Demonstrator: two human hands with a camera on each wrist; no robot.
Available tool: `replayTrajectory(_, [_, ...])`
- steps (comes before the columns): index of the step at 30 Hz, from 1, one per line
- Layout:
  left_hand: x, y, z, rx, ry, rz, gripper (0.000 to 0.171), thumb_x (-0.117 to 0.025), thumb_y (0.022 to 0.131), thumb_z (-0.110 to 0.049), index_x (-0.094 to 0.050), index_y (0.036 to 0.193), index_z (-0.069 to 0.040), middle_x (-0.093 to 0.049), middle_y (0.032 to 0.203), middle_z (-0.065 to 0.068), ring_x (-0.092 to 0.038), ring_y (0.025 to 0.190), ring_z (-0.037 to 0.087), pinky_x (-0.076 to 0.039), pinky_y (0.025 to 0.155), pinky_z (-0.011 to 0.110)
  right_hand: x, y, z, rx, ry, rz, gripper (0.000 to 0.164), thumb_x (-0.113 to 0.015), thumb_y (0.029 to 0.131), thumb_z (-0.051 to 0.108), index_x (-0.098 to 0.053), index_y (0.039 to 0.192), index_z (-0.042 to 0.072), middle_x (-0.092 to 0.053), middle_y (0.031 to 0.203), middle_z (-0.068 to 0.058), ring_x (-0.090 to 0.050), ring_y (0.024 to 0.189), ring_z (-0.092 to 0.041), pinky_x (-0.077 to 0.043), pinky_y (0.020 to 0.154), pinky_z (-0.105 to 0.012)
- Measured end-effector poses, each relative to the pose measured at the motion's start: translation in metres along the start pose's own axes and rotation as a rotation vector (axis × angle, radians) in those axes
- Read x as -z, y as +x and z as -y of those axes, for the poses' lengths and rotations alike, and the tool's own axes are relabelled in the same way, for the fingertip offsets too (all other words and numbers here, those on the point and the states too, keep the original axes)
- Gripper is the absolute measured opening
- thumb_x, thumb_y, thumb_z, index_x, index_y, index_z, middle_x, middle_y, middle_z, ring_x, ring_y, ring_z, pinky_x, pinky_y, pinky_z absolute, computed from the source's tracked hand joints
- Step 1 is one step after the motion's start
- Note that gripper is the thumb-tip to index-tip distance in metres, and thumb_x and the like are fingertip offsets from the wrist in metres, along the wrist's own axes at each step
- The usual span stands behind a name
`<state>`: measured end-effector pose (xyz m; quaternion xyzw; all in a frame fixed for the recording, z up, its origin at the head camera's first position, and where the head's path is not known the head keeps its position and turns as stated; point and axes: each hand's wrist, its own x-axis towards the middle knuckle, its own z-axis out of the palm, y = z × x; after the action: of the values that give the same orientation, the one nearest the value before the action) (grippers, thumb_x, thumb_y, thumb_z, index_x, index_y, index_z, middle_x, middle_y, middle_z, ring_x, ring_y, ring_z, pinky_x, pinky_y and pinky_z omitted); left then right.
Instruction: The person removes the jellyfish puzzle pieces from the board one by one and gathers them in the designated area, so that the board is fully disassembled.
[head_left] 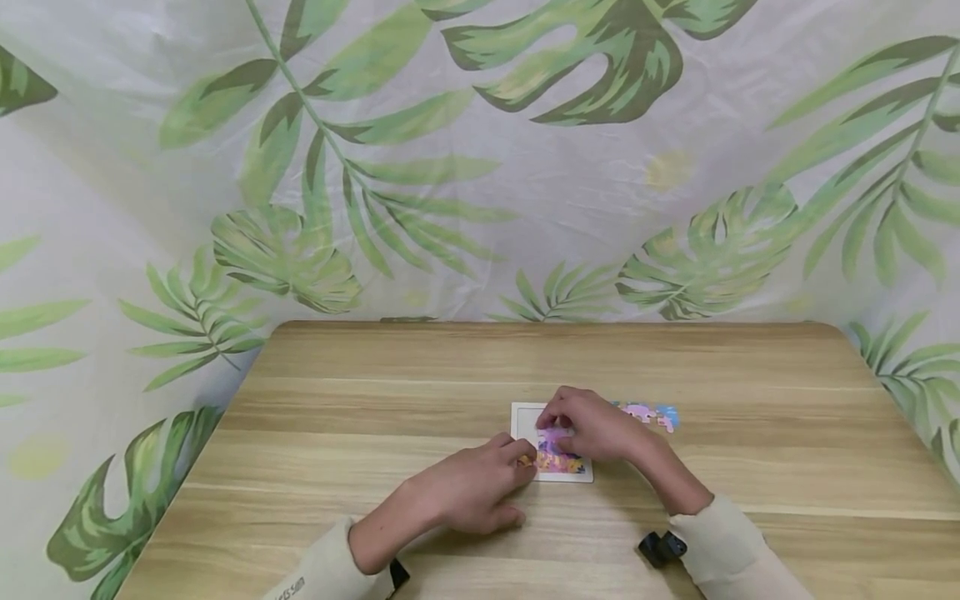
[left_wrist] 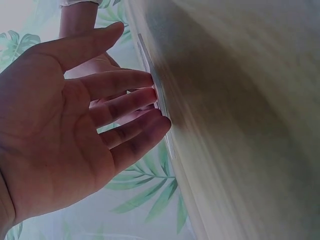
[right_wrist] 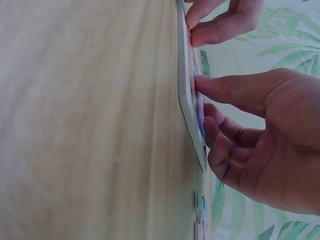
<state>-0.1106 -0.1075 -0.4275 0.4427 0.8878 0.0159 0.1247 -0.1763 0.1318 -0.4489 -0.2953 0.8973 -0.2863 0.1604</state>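
Leaf-printed cloth (head_left: 570,183) is hung across the upper part of the frame, and below it a wood-grain tabletop (head_left: 315,425) is seen. Just right of centre, in the lower half, a white-rimmed puzzle tray (head_left: 562,478) is laid flat; its lower part is filled with colourful pieces (head_left: 558,464), while bare backing shows at its upper left. By the left hand (head_left: 480,487), fingers loosely extended and thumb apart, the tray's left side is touched. Over the tray the right hand (head_left: 600,429) is held with bent fingers, its thumb set on the picture (whether a piece is pinched cannot be told). Loose pieces (head_left: 666,415) are scattered to the tray's right. Piece fitting is judged to be in hand; careful alignment and a light press seem called for next.
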Motion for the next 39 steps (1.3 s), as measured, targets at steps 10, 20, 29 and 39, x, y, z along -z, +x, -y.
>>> replayTrajectory(10, [0.0018,-0.0012,0.0001,-0.007,-0.059,0.024,0.052,-0.076,0.099,-0.042,-0.068,0.143,-0.017,-0.055,0.153,-0.001,-0.052,0.137,0.016,-0.055,0.107,0.028,0.0001,-0.0009,-0.0044,0.06,-0.019,-0.026,0.028,-0.08,0.089,0.001,-0.079,0.111,0.018,-0.069,0.101,0.002,-0.061,0.096,-0.014,-0.052,0.088,-0.032])
replayTrajectory(20, [0.003,-0.0018,-0.0012,0.01,-0.077,0.033,0.052,-0.076,0.099,-0.042,-0.068,0.144,-0.018,-0.055,0.154,-0.002,-0.052,0.137,0.016,-0.056,0.106,0.028,0.0009,-0.0019,-0.0022,0.056,-0.03,-0.05,0.029,-0.08,0.088,-0.001,-0.08,0.108,0.019,-0.067,0.094,0.002,-0.057,0.081,-0.01,-0.048,0.072,-0.024])
replayTrajectory(29, [0.0032,-0.0009,0.0001,0.004,-0.084,0.041,0.051,-0.076,0.099,-0.043,-0.068,0.143,-0.018,-0.055,0.153,-0.002,-0.052,0.137,0.015,-0.055,0.107,0.028,-0.0006,-0.0033,0.0002,0.048,-0.044,-0.064,0.026,-0.083,0.088,0.004,-0.077,0.107,0.02,-0.066,0.096,0.003,-0.06,0.087,-0.013,-0.05,0.078,-0.029])
replayTrajectory(39, [0.0028,-0.0012,0.0007,0.001,-0.089,0.042,0.05,-0.076,0.099,-0.043,-0.069,0.142,-0.018,-0.056,0.153,-0.002,-0.052,0.137,0.016,-0.055,0.107,0.029,0.0004,-0.0028,-0.0016,0.056,0.02,-0.023,0.021,-0.074,0.096,0.001,-0.076,0.11,0.016,-0.074,0.1,0.0,-0.064,0.091,-0.01,-0.055,0.081,-0.028])
